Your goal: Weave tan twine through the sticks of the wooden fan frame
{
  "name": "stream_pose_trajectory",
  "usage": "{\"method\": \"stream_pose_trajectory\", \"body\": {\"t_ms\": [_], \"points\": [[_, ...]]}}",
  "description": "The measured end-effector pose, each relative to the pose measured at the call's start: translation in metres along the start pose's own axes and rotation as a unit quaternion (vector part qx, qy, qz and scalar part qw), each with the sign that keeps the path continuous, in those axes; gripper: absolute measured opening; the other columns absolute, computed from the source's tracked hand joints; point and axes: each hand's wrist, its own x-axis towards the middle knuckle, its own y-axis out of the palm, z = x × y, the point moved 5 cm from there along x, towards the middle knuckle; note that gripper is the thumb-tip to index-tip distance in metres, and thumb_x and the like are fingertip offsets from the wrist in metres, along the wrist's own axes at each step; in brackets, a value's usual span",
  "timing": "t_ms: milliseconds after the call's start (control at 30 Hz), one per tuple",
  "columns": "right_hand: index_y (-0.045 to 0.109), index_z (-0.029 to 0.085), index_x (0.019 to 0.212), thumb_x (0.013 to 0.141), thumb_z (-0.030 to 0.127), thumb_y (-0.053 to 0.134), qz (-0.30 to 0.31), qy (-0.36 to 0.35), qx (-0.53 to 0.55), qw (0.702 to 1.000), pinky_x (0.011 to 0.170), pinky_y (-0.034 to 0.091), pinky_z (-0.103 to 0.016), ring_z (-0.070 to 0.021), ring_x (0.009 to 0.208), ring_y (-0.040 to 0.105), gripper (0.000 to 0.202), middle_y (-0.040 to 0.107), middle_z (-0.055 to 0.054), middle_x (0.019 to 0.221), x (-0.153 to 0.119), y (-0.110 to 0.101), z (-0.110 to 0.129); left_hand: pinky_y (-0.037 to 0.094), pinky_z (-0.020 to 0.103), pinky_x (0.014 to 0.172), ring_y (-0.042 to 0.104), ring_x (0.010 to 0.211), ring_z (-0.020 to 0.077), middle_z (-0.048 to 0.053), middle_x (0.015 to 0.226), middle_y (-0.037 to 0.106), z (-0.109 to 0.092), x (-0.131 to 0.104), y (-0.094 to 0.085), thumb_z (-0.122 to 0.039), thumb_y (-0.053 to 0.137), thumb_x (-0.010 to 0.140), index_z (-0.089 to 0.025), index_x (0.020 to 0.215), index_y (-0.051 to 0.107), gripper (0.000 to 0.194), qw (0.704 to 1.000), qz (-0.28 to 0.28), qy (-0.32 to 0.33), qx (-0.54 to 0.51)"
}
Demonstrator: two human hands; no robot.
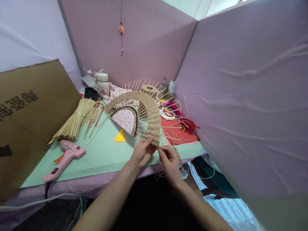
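A half-round woven fan point(152, 117) of tan cord on thin wooden sticks stands tilted above the table. Its inner half-disc point(124, 120) is white cloth with pink spots and a dark edge. My left hand point(143, 152) grips the fan's lower right end, thumb on top of the weave. Beside it, my right hand point(170, 162) is closed in a pinch at the same end, near the last sticks, where thin cord hangs down. What lies between the right fingertips is too small to make out for certain.
A pink glue gun point(64, 160) lies at the left, near a bundle of sticks point(75, 120) and a cardboard sheet point(31, 125). A yellow tassel point(120, 136) is mid-table. Behind are a bottle point(102, 84) and a cord roll point(149, 89); red sheets point(178, 136) and coloured threads point(185, 120) lie right.
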Motion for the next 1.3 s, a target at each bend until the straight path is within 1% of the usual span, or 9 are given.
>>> {"method": "stream_pose_trajectory", "body": {"t_ms": [200,367,600,800,900,967,1133,1233,1300], "points": [[0.066,0.016,0.073,0.082,0.042,0.068,0.009,0.000,-0.042,0.999,0.055,0.042,-0.023,-0.0113,0.058,0.050,0.027,0.058,0.000,0.064,0.015,-0.006,0.006,0.052,0.025,0.079,0.067,0.081,0.0130,0.003,0.090,0.073,0.001,-0.002,0.001,-0.017,0.088,0.059,-0.014,0.092,0.069,0.037,1.000,0.018,-0.012,0.013],[0.065,0.017,0.070,0.080,0.040,0.070,-0.026,-0.042,-0.108,0.993,0.057,0.044,-0.024,-0.0123,0.058,0.054,0.026,0.060,0.000,0.062,0.026,-0.023,0.014,0.052,0.022,0.070,0.065,0.073,0.0099,0.001,0.083,0.072,0.002,-0.003,-0.001,-0.017,0.090,0.054,-0.014,0.087,0.070,0.038,0.999,-0.011,-0.033,0.040],[0.067,0.019,0.075,0.082,0.039,0.069,-0.081,-0.149,-0.186,0.968,0.061,0.050,-0.027,-0.0152,0.063,0.060,0.021,0.068,-0.003,0.071,0.029,-0.036,0.024,0.053,0.026,0.066,0.066,0.069,0.0126,0.003,0.081,0.071,0.007,-0.006,-0.003,-0.020,0.088,0.058,-0.015,0.084,0.067,0.034,0.992,-0.023,-0.103,0.070],[0.069,0.020,0.079,0.084,0.035,0.070,-0.075,-0.191,-0.203,0.957,0.062,0.051,-0.027,-0.0157,0.066,0.063,0.016,0.068,-0.003,0.073,0.028,-0.034,0.025,0.054,0.028,0.070,0.070,0.073,0.0163,0.007,0.083,0.074,0.011,-0.006,-0.006,-0.016,0.082,0.067,-0.015,0.087,0.067,0.025,0.988,-0.005,-0.135,0.079],[0.069,0.020,0.078,0.085,0.035,0.068,-0.076,-0.206,-0.217,0.951,0.060,0.049,-0.027,-0.0152,0.063,0.061,0.017,0.067,-0.003,0.071,0.030,-0.036,0.027,0.055,0.028,0.069,0.071,0.072,0.0163,0.007,0.082,0.074,0.011,-0.005,-0.006,-0.015,0.082,0.067,-0.014,0.086,0.067,0.024,0.987,-0.008,-0.139,0.081],[0.069,0.020,0.078,0.086,0.036,0.067,-0.043,-0.206,-0.240,0.948,0.060,0.048,-0.028,-0.0157,0.063,0.061,0.018,0.068,-0.003,0.071,0.035,-0.040,0.030,0.055,0.027,0.068,0.070,0.069,0.0151,0.006,0.079,0.073,0.010,-0.005,-0.007,-0.013,0.082,0.065,-0.013,0.084,0.067,0.024,0.988,-0.024,-0.130,0.082],[0.070,0.019,0.083,0.087,0.038,0.064,0.130,-0.134,-0.293,0.938,0.061,0.047,-0.028,-0.0160,0.064,0.061,0.020,0.069,-0.003,0.073,0.044,-0.067,0.045,0.055,0.027,0.066,0.068,0.066,0.0139,0.003,0.075,0.072,0.008,-0.003,-0.008,-0.011,0.083,0.062,-0.014,0.082,0.065,0.027,0.991,-0.047,-0.103,0.071],[0.068,0.018,0.081,0.088,0.039,0.062,0.162,-0.093,-0.315,0.931,0.059,0.045,-0.027,-0.0156,0.063,0.059,0.022,0.067,-0.003,0.071,0.038,-0.089,0.064,0.056,0.026,0.065,0.069,0.065,0.0139,0.003,0.075,0.072,0.008,-0.002,-0.010,-0.012,0.083,0.061,-0.014,0.082,0.065,0.029,0.991,-0.051,-0.099,0.074],[0.068,0.019,0.080,0.089,0.037,0.062,0.171,-0.101,-0.319,0.927,0.059,0.045,-0.026,-0.0154,0.063,0.059,0.021,0.067,-0.003,0.071,0.030,-0.094,0.080,0.056,0.025,0.065,0.068,0.065,0.0135,0.003,0.075,0.072,0.008,-0.002,-0.010,-0.012,0.084,0.061,-0.014,0.082,0.064,0.029,0.991,-0.050,-0.099,0.076]]}}
